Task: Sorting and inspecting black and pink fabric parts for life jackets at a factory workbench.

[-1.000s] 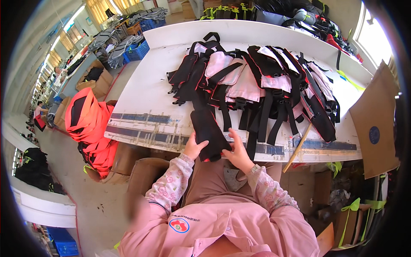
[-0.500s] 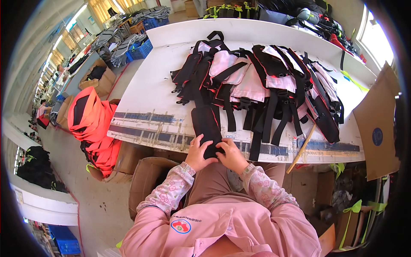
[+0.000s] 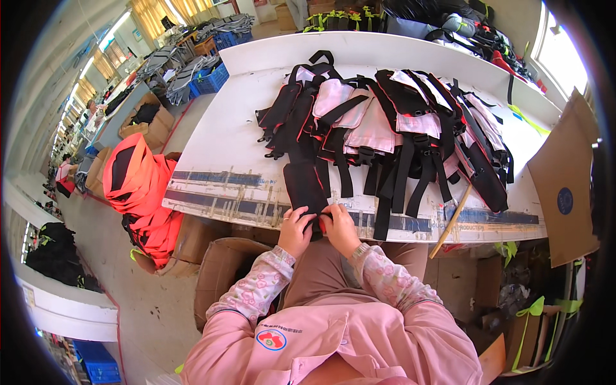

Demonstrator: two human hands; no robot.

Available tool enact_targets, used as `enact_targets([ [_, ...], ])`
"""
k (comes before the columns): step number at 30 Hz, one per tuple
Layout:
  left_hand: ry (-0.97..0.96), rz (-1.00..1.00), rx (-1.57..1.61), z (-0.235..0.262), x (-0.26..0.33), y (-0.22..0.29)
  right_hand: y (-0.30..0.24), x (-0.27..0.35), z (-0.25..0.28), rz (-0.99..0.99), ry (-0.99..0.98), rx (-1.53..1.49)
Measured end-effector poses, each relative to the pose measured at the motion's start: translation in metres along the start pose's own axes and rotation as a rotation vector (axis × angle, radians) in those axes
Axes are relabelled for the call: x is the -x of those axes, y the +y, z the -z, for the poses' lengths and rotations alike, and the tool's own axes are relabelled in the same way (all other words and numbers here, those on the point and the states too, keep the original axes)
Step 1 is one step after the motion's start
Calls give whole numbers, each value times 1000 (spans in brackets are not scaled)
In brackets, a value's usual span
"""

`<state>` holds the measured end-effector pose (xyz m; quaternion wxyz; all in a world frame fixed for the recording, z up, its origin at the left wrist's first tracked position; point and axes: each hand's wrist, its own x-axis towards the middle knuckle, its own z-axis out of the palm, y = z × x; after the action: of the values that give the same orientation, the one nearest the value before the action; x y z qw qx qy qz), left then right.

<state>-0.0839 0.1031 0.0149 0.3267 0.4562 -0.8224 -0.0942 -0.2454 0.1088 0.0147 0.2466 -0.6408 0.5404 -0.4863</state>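
At the table's near edge, my left hand (image 3: 296, 232) is closed on the lower end of a black padded strap (image 3: 303, 186). My right hand (image 3: 340, 230) pinches the same end from the other side, and a bit of red shows by its thumb. The padded strap runs away from me over the table edge toward a heap of black shoulder straps (image 3: 417, 106) with red edging, pale pink panels (image 3: 374, 131), buckles and hanging webbing. What lies under my fingertips is partly hidden.
A wooden stick (image 3: 451, 221) juts over the front edge of the white table (image 3: 224, 128). Orange fabric (image 3: 138, 176) is piled at the left beside an open carton (image 3: 221, 273). A cardboard sheet (image 3: 558, 186) stands at the right.
Both hands have turned and closed more tightly around the strap's lower end, which now bends inward. A bit of red has come into sight there.
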Motion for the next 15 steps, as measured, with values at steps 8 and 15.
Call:
enact_targets([
  [8, 179, 22, 36, -1, -12, 7, 8, -27, -31, -324, 115, -383],
  [15, 386, 498, 540, -12, 9, -16, -8, -27, -24, -193, 23, -582],
])
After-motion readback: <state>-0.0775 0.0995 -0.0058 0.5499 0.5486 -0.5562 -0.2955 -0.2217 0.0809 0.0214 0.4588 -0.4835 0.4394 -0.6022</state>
